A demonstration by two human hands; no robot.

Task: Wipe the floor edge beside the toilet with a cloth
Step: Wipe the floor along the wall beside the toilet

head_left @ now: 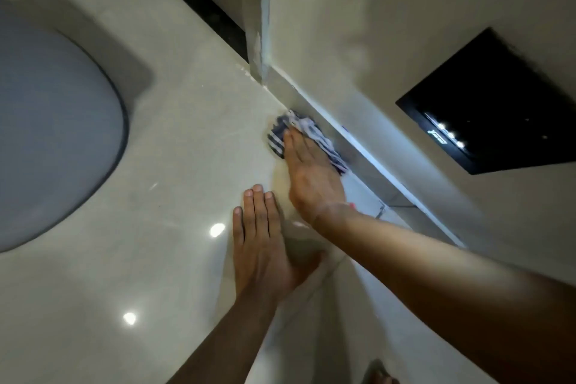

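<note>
A blue-and-white striped cloth (307, 131) lies bunched on the pale glossy floor, pressed against the base of the wall skirting (358, 150). My right hand (311, 174) lies on top of the cloth, fingers together, pushing it into the floor edge. Flat on the floor tile just left of and nearer than the right hand rests my left hand (265, 243), palm down with nothing in it. The grey toilet lid (53, 134) fills the left side of the view, well apart from the cloth.
A wall corner post (258, 25) meets the floor just beyond the cloth, with a dark strip (199, 0) running behind it. A black glossy panel (495, 103) is set in the right wall. A toe tip (378, 376) shows at the bottom edge.
</note>
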